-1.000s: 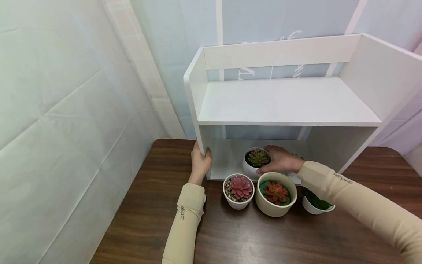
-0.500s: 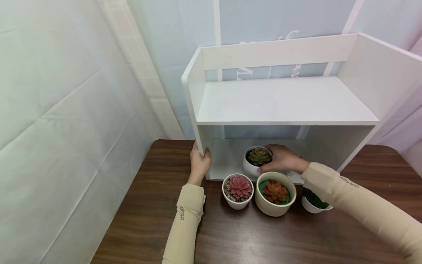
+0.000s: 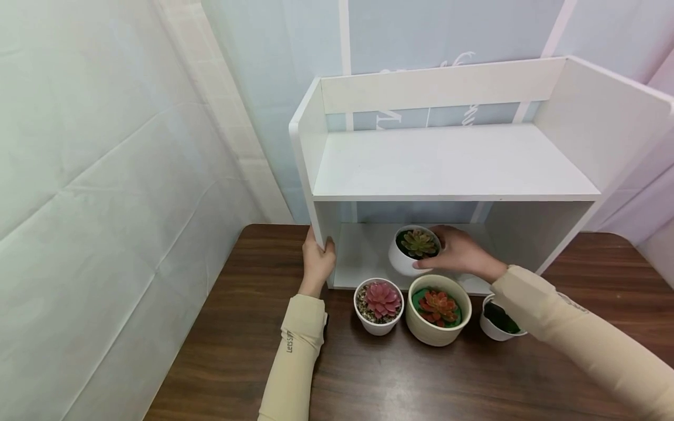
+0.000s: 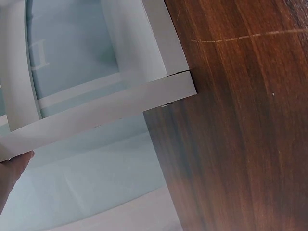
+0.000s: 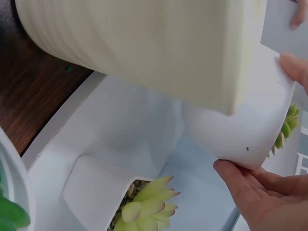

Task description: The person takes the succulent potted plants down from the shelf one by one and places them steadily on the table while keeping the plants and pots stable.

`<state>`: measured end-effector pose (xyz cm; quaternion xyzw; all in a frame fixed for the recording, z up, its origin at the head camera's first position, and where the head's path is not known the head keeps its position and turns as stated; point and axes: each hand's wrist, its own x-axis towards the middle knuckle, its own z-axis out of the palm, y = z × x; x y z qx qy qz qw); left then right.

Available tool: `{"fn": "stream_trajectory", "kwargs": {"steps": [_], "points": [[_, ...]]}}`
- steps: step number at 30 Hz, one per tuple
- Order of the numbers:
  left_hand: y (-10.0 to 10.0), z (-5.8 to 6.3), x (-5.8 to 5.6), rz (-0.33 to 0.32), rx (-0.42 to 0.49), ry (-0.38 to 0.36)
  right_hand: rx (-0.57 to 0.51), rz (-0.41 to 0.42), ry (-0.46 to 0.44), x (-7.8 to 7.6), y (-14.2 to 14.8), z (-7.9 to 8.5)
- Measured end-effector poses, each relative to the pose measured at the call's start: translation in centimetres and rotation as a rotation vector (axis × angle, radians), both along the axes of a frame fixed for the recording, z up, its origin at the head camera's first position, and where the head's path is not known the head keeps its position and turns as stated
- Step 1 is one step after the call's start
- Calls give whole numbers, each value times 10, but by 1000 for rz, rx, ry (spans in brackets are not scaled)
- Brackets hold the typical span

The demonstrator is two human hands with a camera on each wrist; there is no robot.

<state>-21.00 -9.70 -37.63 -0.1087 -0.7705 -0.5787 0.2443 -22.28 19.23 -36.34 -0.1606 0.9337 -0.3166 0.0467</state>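
My right hand (image 3: 466, 252) grips a white round pot (image 3: 401, 258) with a green succulent by its rim, thumb on the near side. The pot leans a little, close over the bottom board of the white shelf (image 3: 458, 166). In the right wrist view, fingers and thumb are on opposite sides of this white pot (image 5: 236, 130). My left hand (image 3: 317, 266) holds the front edge of the shelf's left side panel; in the left wrist view only part of that hand (image 4: 12, 173) shows, against the panel.
Before the shelf on the wooden table (image 3: 379, 380) stand a pink succulent pot (image 3: 376, 327), a cream pot (image 3: 434, 333) with a red succulent, and a white pot (image 3: 495, 332) partly behind the right sleeve. Another white pot (image 5: 91, 192) with a yellow-green succulent sits inside the shelf.
The right hand has lifted the green succulent's white pot slightly and shifted it a little right, and the pot now tilts. The left hand keeps its hold on the shelf panel.
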Motion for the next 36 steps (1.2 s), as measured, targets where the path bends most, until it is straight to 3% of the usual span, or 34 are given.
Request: {"fn": "stream_trajectory", "kwargs": {"steps": [11, 19, 36], "points": [[0, 1, 1, -4, -2, -4, -47, -76, 33, 10, 8, 10], [1, 2, 1, -8, -1, -7, -117, -80, 96, 19, 12, 9], [0, 3, 3, -4, -14, -2, -220, -119, 87, 59, 15, 17]]}}
